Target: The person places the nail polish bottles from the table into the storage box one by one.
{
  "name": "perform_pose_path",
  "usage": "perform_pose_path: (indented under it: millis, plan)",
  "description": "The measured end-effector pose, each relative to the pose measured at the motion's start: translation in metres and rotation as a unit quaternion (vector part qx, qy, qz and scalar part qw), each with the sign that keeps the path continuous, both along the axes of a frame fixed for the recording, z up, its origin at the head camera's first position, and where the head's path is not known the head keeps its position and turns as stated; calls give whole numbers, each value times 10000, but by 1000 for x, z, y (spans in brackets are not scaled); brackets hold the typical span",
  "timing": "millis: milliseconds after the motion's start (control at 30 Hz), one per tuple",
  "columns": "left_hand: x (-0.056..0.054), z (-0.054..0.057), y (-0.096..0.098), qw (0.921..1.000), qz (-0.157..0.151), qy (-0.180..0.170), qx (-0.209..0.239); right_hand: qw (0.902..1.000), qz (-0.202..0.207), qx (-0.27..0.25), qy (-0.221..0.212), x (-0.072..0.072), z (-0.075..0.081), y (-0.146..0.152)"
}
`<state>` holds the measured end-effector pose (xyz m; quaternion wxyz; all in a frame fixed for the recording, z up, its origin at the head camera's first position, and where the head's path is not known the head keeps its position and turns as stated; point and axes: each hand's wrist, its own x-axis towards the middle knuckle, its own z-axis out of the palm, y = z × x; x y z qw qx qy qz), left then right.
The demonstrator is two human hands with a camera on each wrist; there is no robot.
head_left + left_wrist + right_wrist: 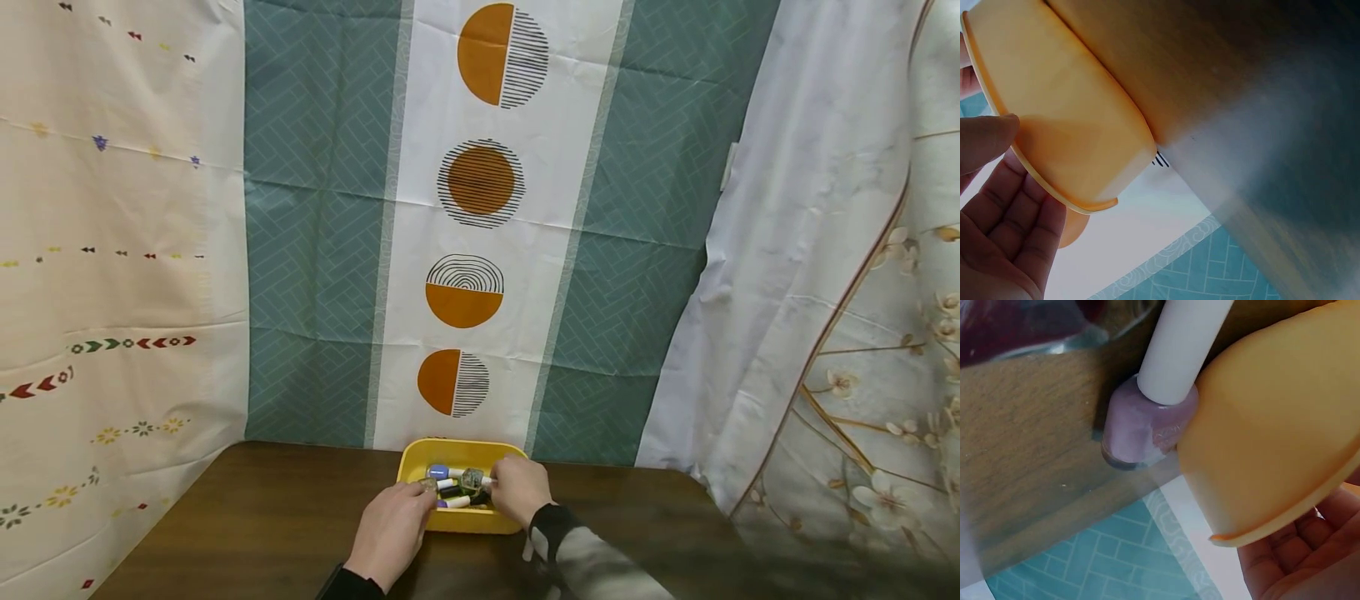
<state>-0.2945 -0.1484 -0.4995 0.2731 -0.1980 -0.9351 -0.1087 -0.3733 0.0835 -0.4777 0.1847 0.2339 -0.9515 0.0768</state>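
A yellow tub [474, 522] stands on the table with several nail polish bottles in it, among them one with a blue body [438, 472]. Over the tub's near left corner, my left hand [392, 527] reaches in, fingertips at a small glittery bottle [428, 483]; its thumb [990, 140] overlaps the rim. From the right side my right hand [519, 488] bends over the rim and pinches the pale cap of a clear, glittery bottle [472, 479]. A lilac nail polish bottle [1147, 428] with a white cap stands upright on the table, right beside the tub.
The brown wooden table [300, 500] ends at the back against a patterned green and white curtain [318, 250]. A clear container with dark red contents [1035, 331] shows near the right wrist.
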Motion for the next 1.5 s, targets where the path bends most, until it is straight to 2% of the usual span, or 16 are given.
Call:
perform_pose_path:
  millis: [233, 567, 1067, 1500]
  plan:
    - [0, 0, 0, 10000, -4, 88, -2, 9997, -171, 122, 115, -2, -3, -3]
    - [0, 1, 1, 9998, 118, -174, 18, 9990, -347, -38, -280, -4, 0, -10]
    - [0, 1, 1, 10000, 89, -21, 38, 9989, -307, 68, -357, -8, -4, -12]
    - [0, 1, 1, 10000, 78, -25, -11, 9993, -221, 110, -276, -1, -1, -12]
